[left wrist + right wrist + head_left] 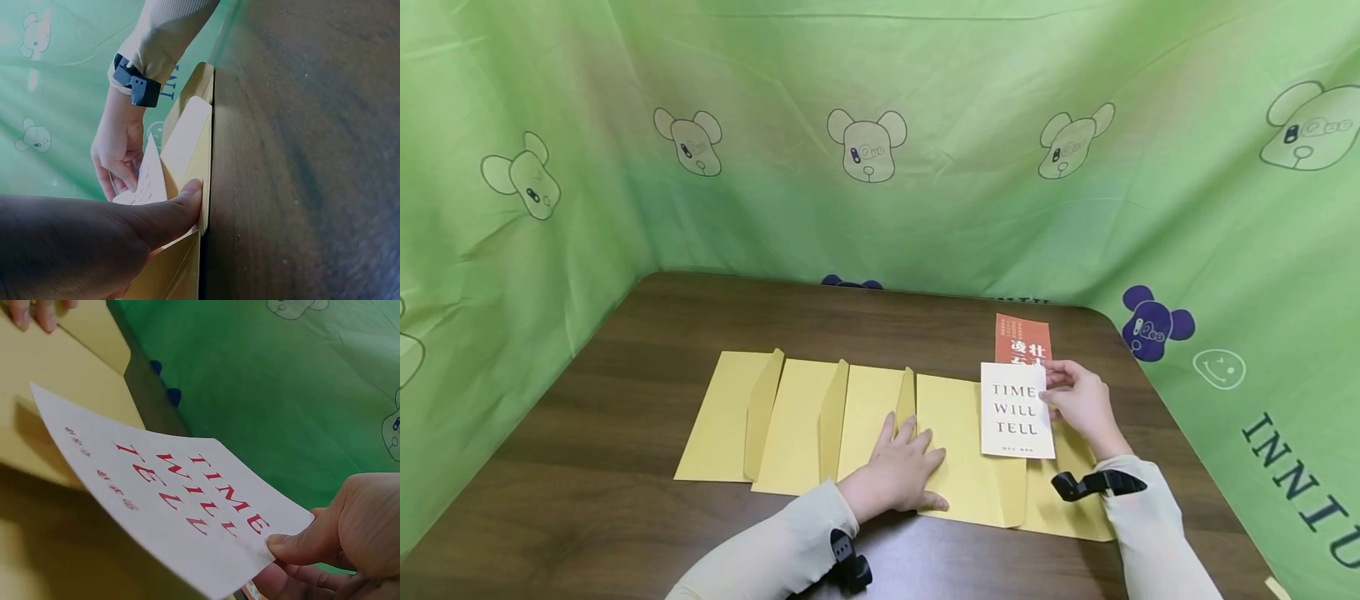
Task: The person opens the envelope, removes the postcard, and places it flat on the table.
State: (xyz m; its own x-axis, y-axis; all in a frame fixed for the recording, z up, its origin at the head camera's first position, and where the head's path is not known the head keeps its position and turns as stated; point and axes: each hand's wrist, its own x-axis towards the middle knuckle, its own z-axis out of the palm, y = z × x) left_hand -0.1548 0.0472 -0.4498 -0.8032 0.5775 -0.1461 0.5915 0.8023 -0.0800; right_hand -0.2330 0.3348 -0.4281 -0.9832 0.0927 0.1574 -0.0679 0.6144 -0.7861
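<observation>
Between thumb and fingers my right hand pinches the right edge of a white card printed with large capital letters. In the right wrist view the white card is tilted above the envelopes, with red lettering. My left hand rests with spread fingers on the yellow envelopes, which overlap in a row, their flaps on the right side. Seen from the left wrist, the left thumb lies on an envelope near its edge. A red card lies behind the white card, which hides its lower part.
The dark wooden table carries the envelope row across its middle. A green curtain with bear-head prints surrounds the back and sides. A small pale object shows at the lower right edge.
</observation>
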